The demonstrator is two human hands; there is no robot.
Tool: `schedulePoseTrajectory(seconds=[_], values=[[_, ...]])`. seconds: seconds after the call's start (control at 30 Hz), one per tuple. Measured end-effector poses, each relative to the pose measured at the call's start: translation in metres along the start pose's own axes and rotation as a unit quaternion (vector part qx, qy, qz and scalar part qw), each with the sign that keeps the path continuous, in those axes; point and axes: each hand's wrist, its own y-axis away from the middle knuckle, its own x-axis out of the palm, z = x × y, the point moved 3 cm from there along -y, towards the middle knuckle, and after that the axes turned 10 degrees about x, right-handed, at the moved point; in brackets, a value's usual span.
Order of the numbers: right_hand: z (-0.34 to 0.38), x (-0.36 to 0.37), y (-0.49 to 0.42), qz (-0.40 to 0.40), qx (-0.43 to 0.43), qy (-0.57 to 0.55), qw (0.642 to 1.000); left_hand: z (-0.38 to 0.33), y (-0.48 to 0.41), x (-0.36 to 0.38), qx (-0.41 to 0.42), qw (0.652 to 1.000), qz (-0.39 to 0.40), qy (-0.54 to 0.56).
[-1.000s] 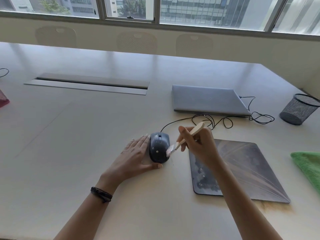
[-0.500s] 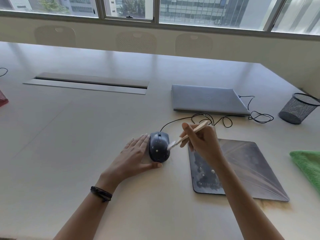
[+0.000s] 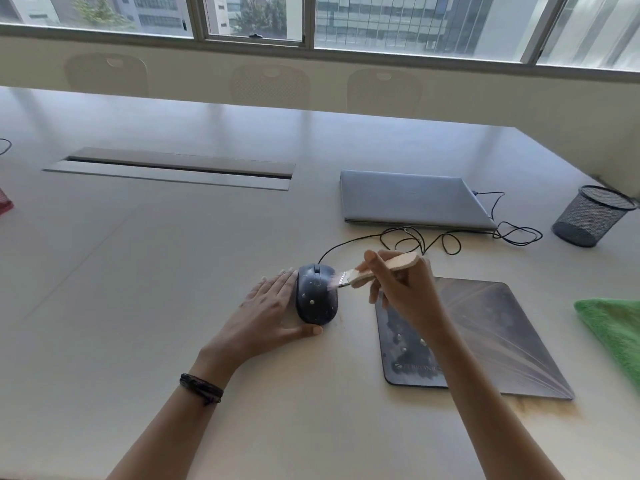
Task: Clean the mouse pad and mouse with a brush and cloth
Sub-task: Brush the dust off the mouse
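A dark wired mouse [image 3: 316,296] speckled with pale crumbs sits on the table, left of the dark mouse pad [image 3: 485,334]. My left hand [image 3: 268,313] lies flat against the mouse's left side, fingers straight, thumb along its near edge. My right hand [image 3: 403,289] grips a wooden-handled brush [image 3: 377,268], whose bristles touch the mouse's upper right side. The pad carries a few pale crumbs near its left part. A green cloth [image 3: 613,330] lies at the right edge of view.
A closed grey laptop [image 3: 412,199] with a black cable [image 3: 512,233] lies behind the pad. A black mesh cup [image 3: 588,216] stands at the far right. A cable slot [image 3: 173,169] is set in the table at the back left. Chairs stand beyond the table.
The brush has swept from the mouse's lower right side up to its upper right side, and my right hand has risen and tilted the handle flatter. My left hand has stayed put.
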Motion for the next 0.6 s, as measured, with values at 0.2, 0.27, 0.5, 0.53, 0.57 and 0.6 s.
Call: schedulePoseTrajectory(seconds=[0.2,0.27,0.5,0.53,0.57,0.6], values=[[-0.0029,0.0018,0.0036,0.044,0.028,0.001,0.999,0.0001,-0.0003,0.0001,-0.001,1.000,0.004,-0.002],[-0.0042,-0.0014,0.0042,0.044,0.032,-0.012,0.998,0.0003,0.0000,0.0004,-0.005,1.000,0.006,0.001],[-0.0006,-0.0003,0.0056,0.024,-0.003,-0.024,0.999,0.0006,-0.0003,0.0003,0.000,1.000,0.004,-0.001],[-0.0011,0.0007,0.0058,0.030,0.000,-0.013,0.999,0.0006,-0.0002,0.0002,-0.001,1.000,0.003,0.000],[-0.0020,0.0015,0.0061,0.039,0.005,-0.003,0.999,0.0007,-0.0002,0.0002,-0.003,1.000,0.003,0.000],[-0.0031,0.0016,0.0063,0.048,0.010,-0.001,0.999,0.0007,-0.0003,0.0002,-0.003,1.000,0.002,0.001]])
